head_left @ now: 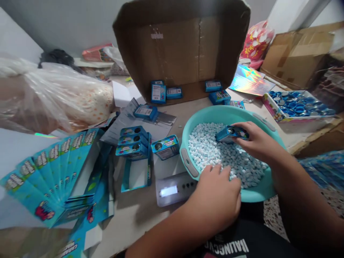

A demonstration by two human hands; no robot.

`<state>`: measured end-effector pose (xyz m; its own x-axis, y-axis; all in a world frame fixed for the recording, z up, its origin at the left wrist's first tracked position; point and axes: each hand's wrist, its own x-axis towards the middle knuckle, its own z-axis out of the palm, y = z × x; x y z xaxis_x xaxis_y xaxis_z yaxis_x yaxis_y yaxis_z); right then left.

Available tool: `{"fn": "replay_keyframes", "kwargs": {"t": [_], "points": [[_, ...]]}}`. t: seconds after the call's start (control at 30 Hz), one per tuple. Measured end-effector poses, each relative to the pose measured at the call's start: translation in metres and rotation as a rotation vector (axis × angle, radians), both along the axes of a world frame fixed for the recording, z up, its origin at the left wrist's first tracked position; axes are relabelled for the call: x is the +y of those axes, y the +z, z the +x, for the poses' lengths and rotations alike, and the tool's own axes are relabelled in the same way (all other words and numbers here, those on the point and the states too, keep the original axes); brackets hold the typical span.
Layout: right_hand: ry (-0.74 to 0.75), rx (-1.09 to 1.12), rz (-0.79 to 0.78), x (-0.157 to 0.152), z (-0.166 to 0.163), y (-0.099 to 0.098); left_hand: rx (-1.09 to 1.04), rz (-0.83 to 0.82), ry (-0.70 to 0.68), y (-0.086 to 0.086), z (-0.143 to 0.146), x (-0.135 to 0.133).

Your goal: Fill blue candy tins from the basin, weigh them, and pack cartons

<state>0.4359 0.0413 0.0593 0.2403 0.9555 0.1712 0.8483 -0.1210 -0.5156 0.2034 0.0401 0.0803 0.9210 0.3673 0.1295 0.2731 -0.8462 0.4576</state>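
My right hand (254, 138) grips a small blue printed box (227, 133) just above small pale candies (206, 143) in a turquoise basin (215, 113); its lower end meets the candies. Resting over the basin's near left side, my left hand (219, 190) has its fingers spread apart on the candies, with its palm hidden. A digital scale (173, 190) with a lit display lies beside the left wrist. Left of the basin, one more blue box (165, 147) stands near a stack of similar boxes (133, 141) set in an open blue tray (136, 175).
A large cardboard box (177, 50) lies on its side at the back, with several blue boxes inside. Flat printed cartons (53, 168) fan out on the left, below a clear plastic bag (67, 93). A tray of blue caps (298, 104) sits to the right.
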Motion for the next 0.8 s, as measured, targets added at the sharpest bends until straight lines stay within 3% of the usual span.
{"fn": "replay_keyframes", "kwargs": {"t": [0.13,0.67,0.8], "points": [[0.004,-0.012,-0.002,0.0,0.0,-0.001,0.116,-0.036,0.014,-0.009,0.012,-0.003],[0.019,-0.036,-0.011,0.001,0.002,-0.004,0.068,-0.048,0.007,-0.016,0.011,0.002],[0.026,-0.022,0.011,0.001,0.005,-0.008,-0.195,0.043,0.082,-0.009,0.001,0.009]]}}
